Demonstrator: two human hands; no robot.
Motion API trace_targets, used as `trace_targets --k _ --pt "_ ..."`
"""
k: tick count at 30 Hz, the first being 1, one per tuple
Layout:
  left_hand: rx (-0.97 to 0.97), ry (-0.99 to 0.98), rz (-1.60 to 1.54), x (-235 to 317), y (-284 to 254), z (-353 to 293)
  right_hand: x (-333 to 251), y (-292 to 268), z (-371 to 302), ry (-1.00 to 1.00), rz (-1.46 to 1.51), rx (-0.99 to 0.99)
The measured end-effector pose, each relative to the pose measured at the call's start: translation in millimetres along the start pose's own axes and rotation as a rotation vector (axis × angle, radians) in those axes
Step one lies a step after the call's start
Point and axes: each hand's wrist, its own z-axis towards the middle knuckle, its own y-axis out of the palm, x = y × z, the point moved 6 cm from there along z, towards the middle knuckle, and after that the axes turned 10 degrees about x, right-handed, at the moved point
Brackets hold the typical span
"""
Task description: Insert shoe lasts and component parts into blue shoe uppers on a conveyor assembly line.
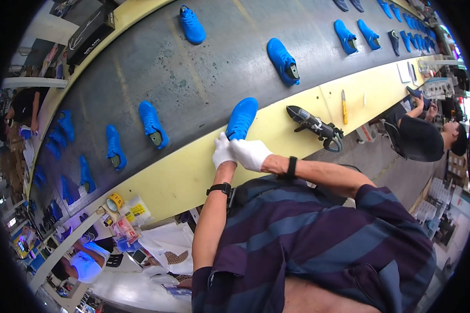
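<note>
In white gloves, my left hand (224,151) and my right hand (251,155) are closed together on the heel end of a blue lace-up shoe (243,116). Its toe points away from me, over the edge between the yellow ledge (188,169) and the grey conveyor belt (183,99). My fingers hide the shoe's opening. To the right of my hands, a black shoe-shaped device (313,125) with metal parts and a looped handle lies on the ledge. Farther right lies a yellow utility knife (344,107).
More blue shoes (153,125) stand along the belt, several at the far right. A black box (91,34) sits beyond the belt. Yellow tape (115,202) and plastic bags lie at the left. At right, a seated person (423,130) holds a dark shoe (418,94).
</note>
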Motion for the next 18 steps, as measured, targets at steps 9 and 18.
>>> trace_targets --k 9,18 --pt "-0.218 -0.113 -0.12 28 15 -25 87 -11 -26 0.43 0.158 0.216" --pt "-0.239 -0.041 -0.081 54 9 -26 107 -13 -21 0.478 0.263 0.322"
